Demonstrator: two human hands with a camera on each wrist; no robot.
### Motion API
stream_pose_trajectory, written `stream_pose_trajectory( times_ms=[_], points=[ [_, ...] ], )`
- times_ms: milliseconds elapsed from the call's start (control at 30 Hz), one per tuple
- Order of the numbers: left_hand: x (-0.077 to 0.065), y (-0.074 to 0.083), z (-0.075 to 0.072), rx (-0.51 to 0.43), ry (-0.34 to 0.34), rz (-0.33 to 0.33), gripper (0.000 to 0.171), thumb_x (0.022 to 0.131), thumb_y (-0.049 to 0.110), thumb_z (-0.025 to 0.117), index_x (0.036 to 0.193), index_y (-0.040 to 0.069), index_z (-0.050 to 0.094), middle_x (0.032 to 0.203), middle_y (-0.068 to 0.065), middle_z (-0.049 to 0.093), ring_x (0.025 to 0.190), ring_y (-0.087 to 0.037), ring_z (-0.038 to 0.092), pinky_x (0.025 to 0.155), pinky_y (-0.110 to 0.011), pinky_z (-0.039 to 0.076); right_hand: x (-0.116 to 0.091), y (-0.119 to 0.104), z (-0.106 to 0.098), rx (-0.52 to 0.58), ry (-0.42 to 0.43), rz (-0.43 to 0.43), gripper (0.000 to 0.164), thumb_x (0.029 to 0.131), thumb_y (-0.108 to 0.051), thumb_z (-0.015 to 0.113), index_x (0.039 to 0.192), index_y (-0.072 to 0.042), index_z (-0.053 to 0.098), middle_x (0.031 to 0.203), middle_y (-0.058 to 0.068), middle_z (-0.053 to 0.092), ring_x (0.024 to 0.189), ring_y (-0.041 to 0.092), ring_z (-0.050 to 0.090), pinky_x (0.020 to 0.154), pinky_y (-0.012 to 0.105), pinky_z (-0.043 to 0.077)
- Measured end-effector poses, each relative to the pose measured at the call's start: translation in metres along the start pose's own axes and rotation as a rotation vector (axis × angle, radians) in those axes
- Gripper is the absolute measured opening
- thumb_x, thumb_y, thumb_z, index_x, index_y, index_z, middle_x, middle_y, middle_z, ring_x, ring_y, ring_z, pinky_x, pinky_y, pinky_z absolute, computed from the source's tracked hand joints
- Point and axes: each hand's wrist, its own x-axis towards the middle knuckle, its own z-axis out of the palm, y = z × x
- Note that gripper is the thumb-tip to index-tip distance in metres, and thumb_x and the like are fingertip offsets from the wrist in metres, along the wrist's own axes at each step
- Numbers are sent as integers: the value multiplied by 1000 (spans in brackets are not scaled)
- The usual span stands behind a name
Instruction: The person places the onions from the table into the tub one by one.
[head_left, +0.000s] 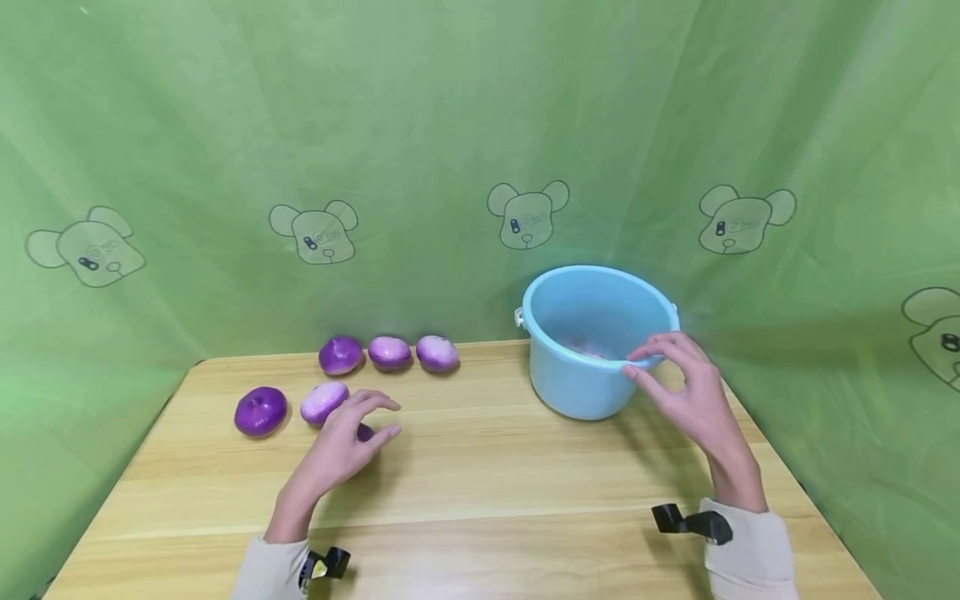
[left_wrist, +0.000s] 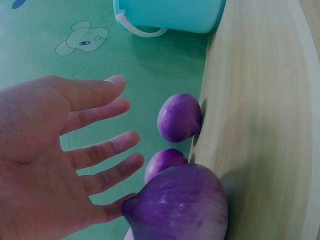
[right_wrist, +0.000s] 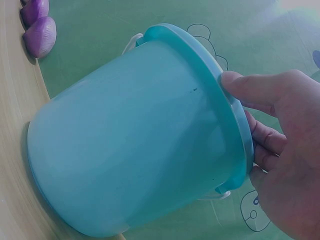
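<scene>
In the head view, my left hand [head_left: 339, 443] hovers with spread, slightly bent fingers over a purple onion [head_left: 364, 432], which it mostly hides. That hand's palm and fingers hold nothing in the left wrist view, where a large onion [left_wrist: 182, 205] sits right by the little finger. On the right, my right hand [head_left: 693, 400] pinches the near right rim of a light blue bucket [head_left: 577, 387]. Its thumb [right_wrist: 250, 87] lies outside the rim and the other fingers reach over to the inside. Something pinkish shows at the bucket's bottom, partly hidden by the wall.
Three onions stand in a row at the back edge, one of them a pale-topped onion [head_left: 437, 354]. A dark purple onion [head_left: 260, 412] and a paler onion [head_left: 324, 403] lie nearer on the left. Behind the wooden table [head_left: 480, 500] hangs a green curtain [head_left: 420, 125].
</scene>
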Motion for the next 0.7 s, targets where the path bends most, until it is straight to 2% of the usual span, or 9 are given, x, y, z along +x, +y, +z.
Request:
stream_pose_trajectory(
  times_ms=[100, 267, 333, 700],
  points=[
    [-2, -1, -3, -5, -9, -8, 29, 87, 10, 81, 114, 6, 71, 117, -10, 69, 114, -31, 64, 104, -55, 49, 1, 0, 2, 0, 0, -2, 18, 86, -6, 83, 101, -7, 73, 118, 4, 63, 115, 5, 48, 108, 57, 37],
    [-4, -4, -9, -4, -29, -27, 28, 88, 11, 81, 114, 6, 71, 118, -10, 70, 114, -32, 64, 105, -56, 48, 1, -1, 4, -12, 4, -5, 18, 86, -6, 83, 101, -8, 73, 117, 2, 63, 114, 5, 49, 106, 37, 36],
    [-5, -5, -10, 1, -35, -34, 28, 88, 12, 81, 114, 7, 72, 118, -10, 70, 114, -31, 64, 104, -55, 48, 1, -1, 5, -12, 5, -9, 18, 86, -6, 83, 101, -8, 74, 117, 4, 63, 115, 6, 49, 106, 33, 36],
    [-6, -12, -13, -4, -70, -77, 27, 89, 12, 80, 114, 6, 71, 120, -12, 70, 115, -33, 64, 103, -55, 50, 2, -2, 2, 5, 4, -7, 18, 86, -7, 83, 102, -9, 74, 117, 2, 63, 114, 4, 49, 106, 29, 34]
  ],
)
